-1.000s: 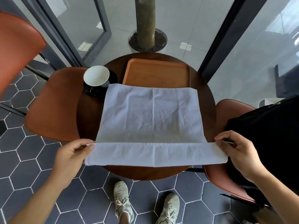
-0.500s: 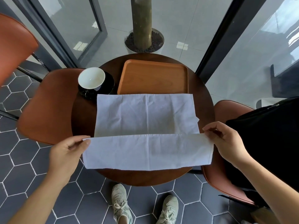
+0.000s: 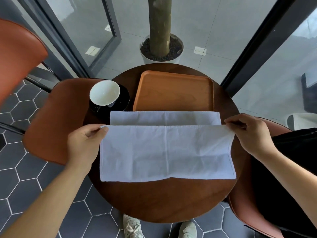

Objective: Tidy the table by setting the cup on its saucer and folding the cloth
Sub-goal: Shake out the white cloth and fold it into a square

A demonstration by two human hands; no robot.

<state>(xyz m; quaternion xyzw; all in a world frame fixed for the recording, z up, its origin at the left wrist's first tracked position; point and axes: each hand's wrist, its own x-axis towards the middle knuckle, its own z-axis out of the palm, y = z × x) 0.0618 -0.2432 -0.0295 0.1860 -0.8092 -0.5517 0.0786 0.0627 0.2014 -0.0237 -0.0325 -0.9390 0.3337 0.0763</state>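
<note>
- task state: the cup [image 3: 104,92] sits on its black saucer [image 3: 123,98] at the far left of the round table [image 3: 171,201], just beside the wooden tray [image 3: 173,90]. i judge that half of the job done.
- the cloth [image 3: 166,152] is mid-fold. one layer lies doubled over the other, with the fold line on the near side. a narrow strip of the lower layer shows beyond the upper edge, right in front of the tray.
- my left hand [image 3: 84,141] pinches the left corner of the upper layer between thumb and fingertips.
- my right hand [image 3: 250,134] pinches the right corner the same way, fingers curled down onto the cloth edge. the thumb is mostly hidden.
- the held edge runs straight and taut between both hands. i cannot tell whether it touches the layer below or hangs just above it.
- left to do, by my reckoning: bring this edge up to the far edge, lay it flat, let go, then likely fold again. i cannot tell how many folds are wanted.
- cloth look: white, thin, woven, with a stitched hem visible down the right side. there is a crease down the middle and soft wrinkles. the near fold is slightly uneven, rising a little at the centre.
- it spans the middle of the table, and its right side reaches the rim.
</note>
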